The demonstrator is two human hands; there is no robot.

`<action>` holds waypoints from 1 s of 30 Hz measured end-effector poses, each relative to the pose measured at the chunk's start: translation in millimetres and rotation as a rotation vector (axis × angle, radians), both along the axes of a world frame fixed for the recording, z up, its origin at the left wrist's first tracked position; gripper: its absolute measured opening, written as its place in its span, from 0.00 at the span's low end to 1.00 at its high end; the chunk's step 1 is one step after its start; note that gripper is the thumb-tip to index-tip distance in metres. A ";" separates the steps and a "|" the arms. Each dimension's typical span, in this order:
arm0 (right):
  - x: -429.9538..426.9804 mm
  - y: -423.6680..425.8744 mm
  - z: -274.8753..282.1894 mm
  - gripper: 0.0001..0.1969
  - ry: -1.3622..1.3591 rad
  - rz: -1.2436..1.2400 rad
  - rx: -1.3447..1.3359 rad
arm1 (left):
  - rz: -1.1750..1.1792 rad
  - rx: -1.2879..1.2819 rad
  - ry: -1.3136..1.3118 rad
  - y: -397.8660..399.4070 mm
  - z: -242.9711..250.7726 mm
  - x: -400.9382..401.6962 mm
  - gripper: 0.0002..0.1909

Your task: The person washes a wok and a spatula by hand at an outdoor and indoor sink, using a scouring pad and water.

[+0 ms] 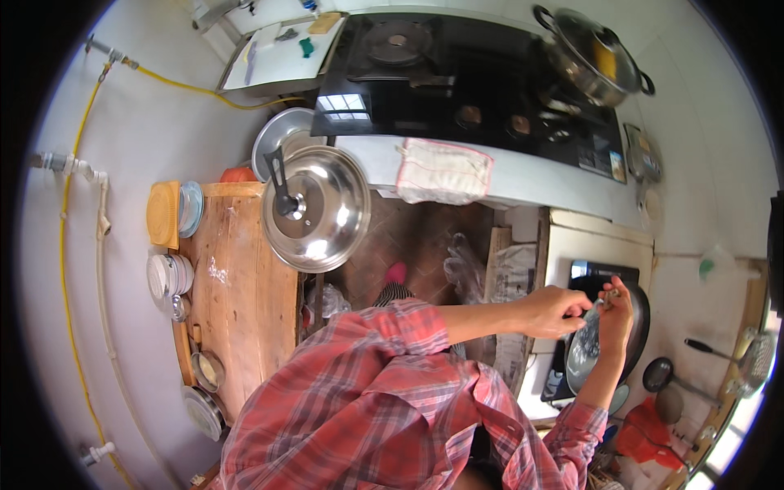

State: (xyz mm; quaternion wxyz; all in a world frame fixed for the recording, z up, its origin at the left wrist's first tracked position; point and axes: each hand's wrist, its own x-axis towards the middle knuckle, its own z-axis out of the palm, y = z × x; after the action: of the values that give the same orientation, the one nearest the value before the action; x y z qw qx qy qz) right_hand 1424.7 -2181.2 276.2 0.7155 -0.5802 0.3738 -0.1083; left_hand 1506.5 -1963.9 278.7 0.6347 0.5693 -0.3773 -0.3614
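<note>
My left hand (554, 312) reaches over the cooking spot at the right, its fingers curled and thumb near the index finger. Whether something thin sits between them cannot be seen. Just beyond it my right hand (615, 312) is raised, with a small brownish piece (611, 296) pinched at its fingertips. Below the two hands is a pale, glassy dish (582, 355) with whitish, glistening contents, partly hidden by my right wrist. A dark round pan (640, 331) shows behind it, above a black cooker (557, 380) on a white tiled counter (569, 239).
A black gas hob (490, 73) carries a lidded steel pot (588, 67). A large steel lid (318, 214) overhangs the wooden table (245, 294). A cloth (446, 170) hangs from the counter edge. A skimmer (756, 361) and ladle (659, 373) hang at the right wall.
</note>
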 end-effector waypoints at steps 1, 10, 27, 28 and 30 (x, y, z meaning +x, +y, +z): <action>24.9 27.7 9.2 0.20 -0.059 0.105 0.052 | -0.015 0.036 0.045 25.6 2.4 16.8 0.18; 233.0 296.7 9.2 0.15 0.103 1.027 0.095 | 0.205 0.286 0.057 176.6 -99.4 62.4 0.18; 376.0 451.4 -49.5 0.12 -0.401 0.796 -0.407 | 0.266 0.182 0.252 245.0 -125.5 80.6 0.16; 355.7 436.5 -39.9 0.10 -0.338 0.765 -0.365 | 0.243 0.220 0.294 247.5 -115.8 86.1 0.16; 318.5 410.0 -21.9 0.07 -0.303 0.667 -0.342 | 0.250 0.227 0.400 254.9 -108.2 92.2 0.14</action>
State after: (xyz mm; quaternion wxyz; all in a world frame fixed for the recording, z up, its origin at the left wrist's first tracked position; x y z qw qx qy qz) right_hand 1743.3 -1771.3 254.3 0.6516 -0.7578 0.0320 -0.0150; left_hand 1598.7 -1709.0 170.6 0.6686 0.5964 -0.1280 -0.4254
